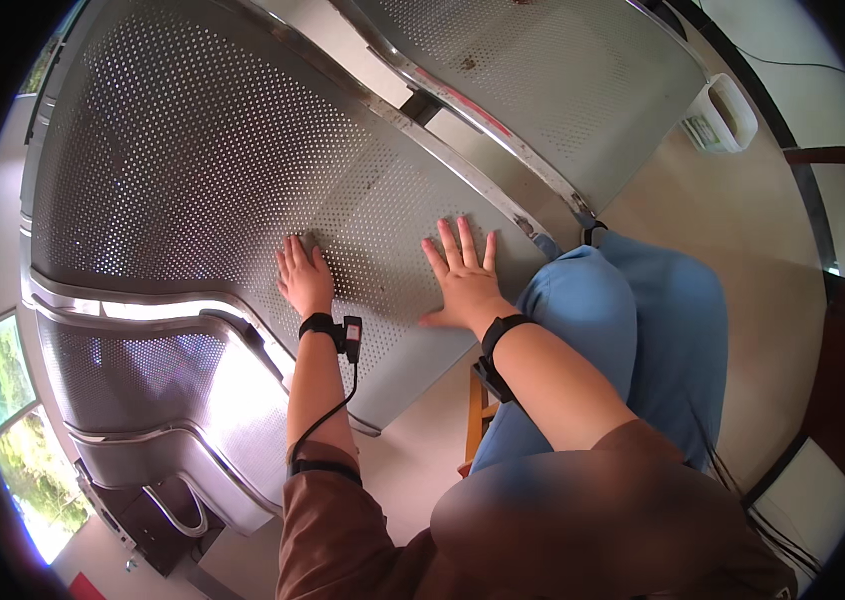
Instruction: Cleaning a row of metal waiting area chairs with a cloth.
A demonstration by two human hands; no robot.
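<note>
In the head view, my left hand (305, 277) lies on the perforated metal seat (407, 172) of a bench, near the bend where the seat meets its backrest (190, 135). Its fingers are extended and slightly apart, with nothing seen in them. To its right, my right hand (464, 277) rests palm down on the same seat, fingers spread wide, beside my knee in blue jeans (580, 300). Black straps circle both wrists; the left one carries a small black device (352, 339) with a cable running up the forearm. The palms are hidden.
A second perforated seat (557, 82) adjoins at the upper right, another (242, 397) at the lower left, with metal rims between. A white plastic container (722, 112) stands at the upper right. A wooden stool (476, 412) shows partly beneath my legs. Dark cables (775, 536) run at the lower right.
</note>
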